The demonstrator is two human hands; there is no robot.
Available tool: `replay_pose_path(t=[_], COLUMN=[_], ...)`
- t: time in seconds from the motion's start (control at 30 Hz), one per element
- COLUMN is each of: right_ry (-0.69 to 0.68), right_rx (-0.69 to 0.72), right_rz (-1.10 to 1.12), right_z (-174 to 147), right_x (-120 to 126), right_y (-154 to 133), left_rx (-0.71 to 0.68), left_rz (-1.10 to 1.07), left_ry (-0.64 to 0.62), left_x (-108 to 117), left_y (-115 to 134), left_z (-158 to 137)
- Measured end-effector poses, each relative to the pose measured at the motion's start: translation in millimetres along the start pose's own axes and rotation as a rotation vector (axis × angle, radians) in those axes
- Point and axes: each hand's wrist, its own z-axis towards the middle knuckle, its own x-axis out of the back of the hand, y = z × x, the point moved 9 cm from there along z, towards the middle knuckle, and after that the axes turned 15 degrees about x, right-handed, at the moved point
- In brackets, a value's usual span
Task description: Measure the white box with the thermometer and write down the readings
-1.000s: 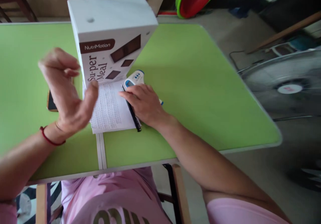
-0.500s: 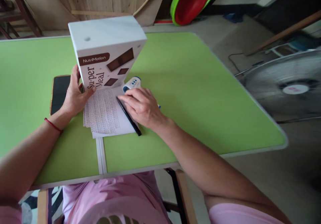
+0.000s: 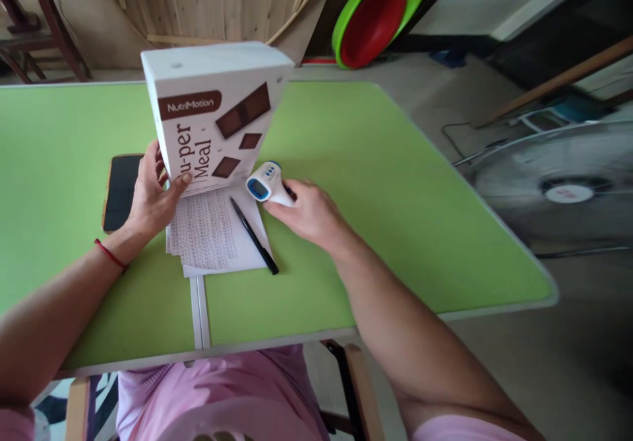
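My left hand (image 3: 157,187) grips the lower left edge of a white box (image 3: 232,108) printed with "NutriMotion" and brown bars. The box stands upright at the far end of some handwritten sheets of paper (image 3: 208,233). To the right, my right hand (image 3: 309,210) is closed around the handle of a white and blue infrared thermometer (image 3: 267,180), its small screen facing me. Across the sheets lies a black pen (image 3: 254,235), touched by neither hand. Just left of my left hand, a dark-screened phone (image 3: 121,190) rests on the table.
The green table (image 3: 395,230) has a pale edge and a metal seam near me. Beyond its right side stands a fan (image 3: 564,190). Green and red basins (image 3: 373,26) lean behind the table, beside a round wooden board (image 3: 217,2). A dark wooden chair (image 3: 49,39) is at the far left.
My right hand has moved from above the pen to the right and now holds the thermometer, which has turned so its screen shows. My left hand stays on the box, now tilted slightly differently.
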Motion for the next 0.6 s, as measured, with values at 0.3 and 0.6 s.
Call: replay_pose_path(t=[0.3,0.6], right_ry=[0.082,-0.120], right_rx=[0.049,0.083], right_rz=[1.253,1.431], right_z=[-32.4,-45.2], right_x=[-0.5,-37.0], right_y=[-59.6,-103.0], left_rx=[0.148,0.151], left_rz=[-0.160,0.012], left_ry=[0.059,0.095], left_x=[-2.3,-10.4], left_y=[9.9,10.8], left_z=[-11.3,-26.5])
